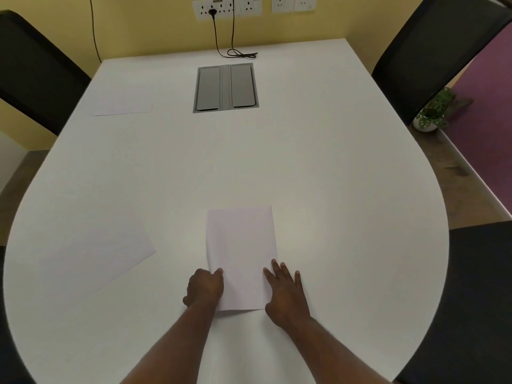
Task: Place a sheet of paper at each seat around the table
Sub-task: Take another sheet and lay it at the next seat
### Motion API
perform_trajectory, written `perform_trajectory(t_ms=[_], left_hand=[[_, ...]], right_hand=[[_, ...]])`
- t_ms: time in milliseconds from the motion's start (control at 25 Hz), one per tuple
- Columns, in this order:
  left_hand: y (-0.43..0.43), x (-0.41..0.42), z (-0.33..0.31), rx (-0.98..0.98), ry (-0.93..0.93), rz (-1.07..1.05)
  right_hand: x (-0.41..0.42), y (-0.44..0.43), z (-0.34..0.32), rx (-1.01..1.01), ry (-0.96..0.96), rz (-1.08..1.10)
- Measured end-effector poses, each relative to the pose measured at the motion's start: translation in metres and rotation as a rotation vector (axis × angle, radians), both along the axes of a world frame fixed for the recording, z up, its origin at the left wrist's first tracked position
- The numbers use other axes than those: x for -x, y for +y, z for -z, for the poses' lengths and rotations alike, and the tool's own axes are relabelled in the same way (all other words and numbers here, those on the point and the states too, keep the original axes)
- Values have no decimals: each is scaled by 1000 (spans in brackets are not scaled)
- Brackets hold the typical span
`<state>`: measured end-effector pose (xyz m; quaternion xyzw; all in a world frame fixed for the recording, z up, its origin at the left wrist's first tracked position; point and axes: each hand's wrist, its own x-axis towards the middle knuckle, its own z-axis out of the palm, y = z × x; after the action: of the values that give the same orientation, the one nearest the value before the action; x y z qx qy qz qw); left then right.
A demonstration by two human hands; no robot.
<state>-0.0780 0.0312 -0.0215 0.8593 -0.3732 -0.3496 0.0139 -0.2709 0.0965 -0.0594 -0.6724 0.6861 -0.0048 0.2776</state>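
A white sheet of paper (241, 253) lies flat on the white table (332, 189) near its front edge. My left hand (205, 286) sits at the sheet's left edge, fingers curled, with a fingertip on the paper. My right hand (286, 292) lies flat with straight fingers on the sheet's right edge. A second sheet (97, 253) lies at the front left of the table. A third sheet (123, 105) lies at the far left.
Black chairs stand at the far left (36, 73), far right (432, 51) and near right (476, 300). A grey cable hatch (225, 88) is set in the table's far middle, with a black cord (238, 52) behind it. A small potted plant (432, 112) stands on a side ledge.
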Motion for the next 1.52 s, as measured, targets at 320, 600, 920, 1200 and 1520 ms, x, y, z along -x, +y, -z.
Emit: perform_trajectory(t_ms=[320, 600, 920, 1200, 1520], left_hand=[[-2, -18, -11, 143, 155, -133], [-1, -19, -21, 159, 121, -199], [1, -24, -30, 213, 59, -173], [2, -27, -36, 300, 189, -119], [7, -16, -102, 440, 710, -326]], right_hand=[[-3, -3, -7, -33, -15, 49], [-5, -5, -10, -46, -32, 83], [-7, -8, -18, -75, -69, 120], [-13, -11, -29, -18, -51, 187], [-19, -19, -87, -88, -426, 604]])
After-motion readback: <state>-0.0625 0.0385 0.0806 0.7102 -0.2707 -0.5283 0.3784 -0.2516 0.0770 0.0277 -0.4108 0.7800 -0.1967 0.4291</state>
